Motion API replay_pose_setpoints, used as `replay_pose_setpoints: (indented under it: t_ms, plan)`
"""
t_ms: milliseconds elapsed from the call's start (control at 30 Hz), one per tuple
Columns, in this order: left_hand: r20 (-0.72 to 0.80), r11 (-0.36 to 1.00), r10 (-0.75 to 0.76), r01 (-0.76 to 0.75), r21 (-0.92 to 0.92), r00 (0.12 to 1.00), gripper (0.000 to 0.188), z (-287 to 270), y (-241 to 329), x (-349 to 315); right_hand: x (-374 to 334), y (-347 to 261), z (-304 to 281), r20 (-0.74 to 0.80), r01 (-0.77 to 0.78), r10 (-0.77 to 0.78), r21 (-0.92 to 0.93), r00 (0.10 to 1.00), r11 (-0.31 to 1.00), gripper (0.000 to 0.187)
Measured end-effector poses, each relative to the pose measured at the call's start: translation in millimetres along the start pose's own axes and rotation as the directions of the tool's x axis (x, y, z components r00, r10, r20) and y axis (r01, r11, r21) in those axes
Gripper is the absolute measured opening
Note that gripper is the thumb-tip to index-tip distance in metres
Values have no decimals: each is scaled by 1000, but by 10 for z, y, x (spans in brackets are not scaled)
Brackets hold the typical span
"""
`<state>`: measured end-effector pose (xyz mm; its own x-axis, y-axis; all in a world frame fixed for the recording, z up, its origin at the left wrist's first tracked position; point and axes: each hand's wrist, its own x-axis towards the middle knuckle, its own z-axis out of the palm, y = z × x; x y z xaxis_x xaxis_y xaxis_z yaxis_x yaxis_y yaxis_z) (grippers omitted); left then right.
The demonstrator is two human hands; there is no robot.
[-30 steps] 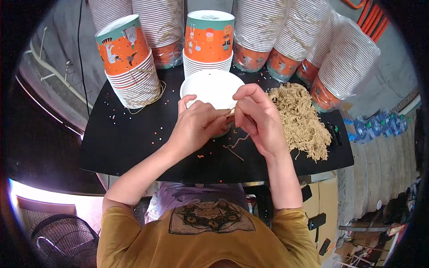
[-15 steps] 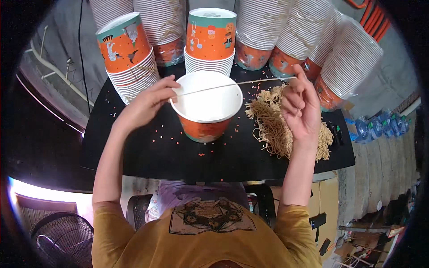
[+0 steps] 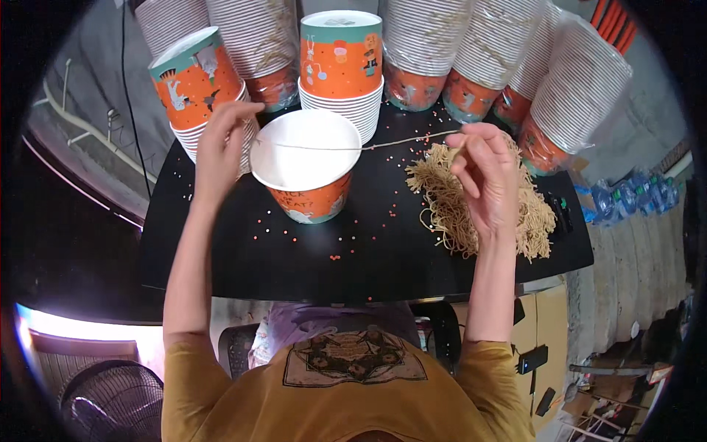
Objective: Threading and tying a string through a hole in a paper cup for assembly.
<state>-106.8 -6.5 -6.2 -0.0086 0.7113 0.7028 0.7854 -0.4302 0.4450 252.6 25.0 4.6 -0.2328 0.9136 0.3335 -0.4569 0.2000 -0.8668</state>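
A paper bucket (image 3: 309, 195), white inside with an orange printed outside and green base, stands tilted on the black table with its mouth toward me. A thin beige cord (image 3: 403, 141) stretches across its mouth, from near the left rim to my right hand (image 3: 492, 173), which pinches its other end. My left hand (image 3: 223, 147) hovers by the bucket's left rim, its fingers apart and holding nothing I can see. Beneath and beside my right hand lies a heap of tan cords (image 3: 449, 206).
Behind the bucket stands an upside-down bucket stack (image 3: 341, 62), with another stack (image 3: 195, 81) leaning at the left. Plastic-wrapped bucket stacks (image 3: 574, 96) line the back and right. Tiny paper dots (image 3: 335, 257) are scattered over the table (image 3: 243, 272). Plastic bottles (image 3: 626, 199) sit beyond its right side.
The bucket has shifted left and tipped toward me. My left hand has come off the cord and rim, moving left. My right hand still holds the cord, slightly lower.
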Motion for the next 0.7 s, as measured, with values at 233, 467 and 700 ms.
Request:
replay_pose_setpoints:
  t_ms: [233, 467, 700]
  plan:
    - [487, 991, -75, 10, 135, 870, 27, 522, 916, -152, 58, 145, 88, -96, 217, -227, -105, 969, 971, 14]
    - [592, 982, -136, 29, 185, 794, 24, 474, 838, -51, 124, 225, 30, -22, 251, -258, 320, 966, 913, 11]
    - [642, 980, -199, 160, 120, 741, 23, 425, 686, -83, 21, 407, 147, -11, -17, 16, -149, 1000, 989, 9]
